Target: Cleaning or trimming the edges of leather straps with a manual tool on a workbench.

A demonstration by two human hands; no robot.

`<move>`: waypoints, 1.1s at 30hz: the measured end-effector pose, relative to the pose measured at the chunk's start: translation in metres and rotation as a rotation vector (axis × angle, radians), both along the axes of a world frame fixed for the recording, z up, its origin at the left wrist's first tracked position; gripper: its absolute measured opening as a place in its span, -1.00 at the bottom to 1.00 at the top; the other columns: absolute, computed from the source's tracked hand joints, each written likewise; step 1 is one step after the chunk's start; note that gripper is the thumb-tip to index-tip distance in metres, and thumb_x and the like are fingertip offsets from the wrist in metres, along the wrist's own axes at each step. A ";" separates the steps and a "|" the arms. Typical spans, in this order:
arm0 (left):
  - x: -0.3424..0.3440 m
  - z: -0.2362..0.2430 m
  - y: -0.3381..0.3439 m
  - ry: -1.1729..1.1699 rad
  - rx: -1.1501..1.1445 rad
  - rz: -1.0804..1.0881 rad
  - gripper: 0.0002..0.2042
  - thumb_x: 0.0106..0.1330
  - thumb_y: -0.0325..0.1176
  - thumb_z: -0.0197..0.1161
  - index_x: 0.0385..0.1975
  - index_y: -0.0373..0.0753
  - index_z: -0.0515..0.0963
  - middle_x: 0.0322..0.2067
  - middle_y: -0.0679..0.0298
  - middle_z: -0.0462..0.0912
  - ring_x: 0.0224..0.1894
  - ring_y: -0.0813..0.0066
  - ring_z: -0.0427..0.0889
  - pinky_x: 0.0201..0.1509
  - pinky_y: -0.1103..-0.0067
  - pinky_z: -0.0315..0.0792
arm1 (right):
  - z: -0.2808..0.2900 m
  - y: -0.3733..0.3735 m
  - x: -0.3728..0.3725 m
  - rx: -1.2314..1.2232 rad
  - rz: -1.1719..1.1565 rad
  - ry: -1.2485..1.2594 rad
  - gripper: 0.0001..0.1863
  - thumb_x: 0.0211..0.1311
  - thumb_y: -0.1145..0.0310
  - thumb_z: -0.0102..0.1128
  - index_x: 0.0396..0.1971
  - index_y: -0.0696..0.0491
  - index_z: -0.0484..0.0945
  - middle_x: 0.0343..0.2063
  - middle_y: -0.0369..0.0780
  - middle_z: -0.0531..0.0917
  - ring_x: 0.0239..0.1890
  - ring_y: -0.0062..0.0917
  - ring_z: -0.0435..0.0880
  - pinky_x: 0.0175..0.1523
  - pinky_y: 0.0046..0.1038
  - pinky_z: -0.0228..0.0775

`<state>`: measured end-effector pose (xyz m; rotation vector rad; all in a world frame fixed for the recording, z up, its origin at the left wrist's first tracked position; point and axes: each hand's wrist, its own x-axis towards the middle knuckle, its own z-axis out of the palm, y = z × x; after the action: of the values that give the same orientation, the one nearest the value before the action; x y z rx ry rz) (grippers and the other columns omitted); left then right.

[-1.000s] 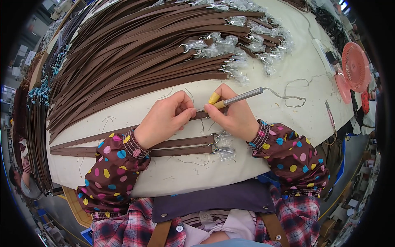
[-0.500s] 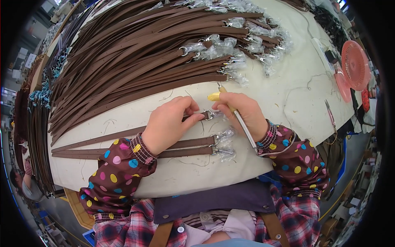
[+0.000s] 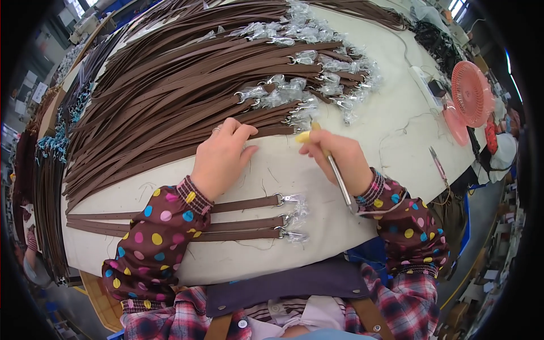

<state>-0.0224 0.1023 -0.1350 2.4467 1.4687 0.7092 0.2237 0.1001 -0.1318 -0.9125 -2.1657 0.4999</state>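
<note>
My left hand is open, its fingertips at the near edge of a large pile of brown straps. Whether it touches the nearest strap, I cannot tell. My right hand is closed around a pen-shaped tool with a thin metal tip, a yellow wrap and a silver handle, a cord trailing from its lower end. The tip points at the strap ends. Closer to me lie three separate brown straps, partly under my left forearm. Their metal clasps are wrapped in clear plastic.
At the right stand a pink round basket and a white power strip. Small snips lie by the table's right edge. Loose thread ends are scattered on the pale tabletop. Dark straps hang at the left.
My left hand has let go of a strap and moved away from me to the pile. That strap now lies beside the other two. My right hand still holds the tool.
</note>
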 end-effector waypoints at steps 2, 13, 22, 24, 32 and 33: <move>0.001 -0.005 0.010 0.050 0.106 0.023 -0.83 0.14 -0.34 0.28 -0.30 -0.15 0.49 -0.31 0.30 0.44 -0.24 0.28 0.50 -0.30 0.48 0.44 | 0.001 0.011 0.001 0.049 -0.074 0.010 -0.79 0.12 0.60 0.16 -0.22 0.13 0.46 -0.48 -0.19 0.64 -0.42 -0.41 0.66 -0.31 -0.51 0.49; -0.037 0.006 -0.047 0.093 -0.007 0.009 -0.91 0.14 -0.46 0.21 -0.44 -0.19 0.42 -0.46 0.27 0.43 -0.48 0.27 0.52 -0.43 0.45 0.45 | -0.007 -0.001 -0.016 0.176 0.139 -0.145 -0.66 0.00 0.43 0.29 -0.18 0.02 0.47 -0.44 -0.23 0.54 -0.29 -0.35 0.53 -0.18 -0.41 0.37; -0.023 0.014 -0.032 -0.162 -0.479 -0.069 -0.73 0.08 -0.37 0.36 -0.29 -0.25 0.43 -0.50 0.23 0.51 -0.54 0.33 0.50 -0.41 0.48 0.41 | -0.015 -0.005 -0.024 0.009 0.193 -0.110 -0.67 0.01 0.46 0.28 -0.17 0.06 0.46 -0.47 -0.22 0.52 -0.34 -0.33 0.52 -0.25 -0.37 0.40; -0.011 0.014 -0.020 -0.184 -0.540 -0.117 -0.73 0.07 -0.38 0.36 -0.28 -0.25 0.43 -0.54 0.23 0.51 -0.53 0.32 0.50 -0.42 0.47 0.40 | -0.016 -0.007 -0.023 -0.006 0.180 -0.088 -0.67 0.01 0.47 0.28 -0.17 0.06 0.46 -0.47 -0.21 0.52 -0.35 -0.32 0.51 -0.25 -0.37 0.40; -0.002 0.011 -0.002 -0.173 -0.696 -0.269 -0.81 0.09 -0.44 0.32 -0.34 -0.27 0.46 -0.61 0.26 0.51 -0.53 0.39 0.50 -0.42 0.51 0.37 | -0.013 -0.005 -0.016 -0.091 0.095 0.054 -0.68 0.09 0.58 0.23 -0.11 0.08 0.49 -0.38 -0.20 0.60 -0.31 -0.41 0.57 -0.19 -0.50 0.43; -0.003 0.009 -0.004 -0.216 -0.693 -0.249 -0.83 0.12 -0.43 0.31 -0.36 -0.28 0.46 -0.60 0.28 0.53 -0.54 0.46 0.50 -0.44 0.54 0.37 | -0.015 -0.007 -0.018 -0.222 0.119 0.193 -0.73 0.15 0.55 0.18 -0.11 0.10 0.49 -0.36 -0.20 0.61 -0.32 -0.46 0.57 -0.18 -0.51 0.42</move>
<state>-0.0255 0.0987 -0.1261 1.8967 1.0632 0.3198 0.2061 0.0933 -0.1468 -0.8173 -2.0232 0.8656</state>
